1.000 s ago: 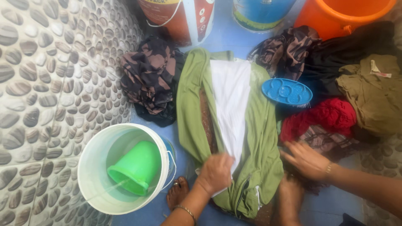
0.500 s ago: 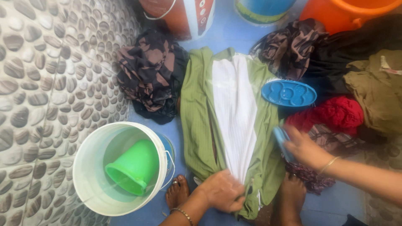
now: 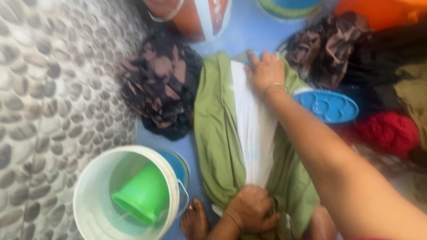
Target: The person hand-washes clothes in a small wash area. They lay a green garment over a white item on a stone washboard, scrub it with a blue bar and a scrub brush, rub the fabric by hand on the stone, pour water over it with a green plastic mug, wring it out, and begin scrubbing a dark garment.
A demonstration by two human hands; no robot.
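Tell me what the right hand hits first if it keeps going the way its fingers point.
The right hand points up the green garment; past the garment's top edge comes bare blue floor, then probably the blue-green bucket; depth is unclear.

Matt green cloth garment [image 3: 218, 133], glossy plastic bucket [image 3: 95, 204], pebbled rough wall [image 3: 53, 89].

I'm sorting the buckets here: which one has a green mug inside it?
The white bucket at lower left, beside the pebbled wall; a green mug lies inside it. The orange bucket and the others along the top show none.
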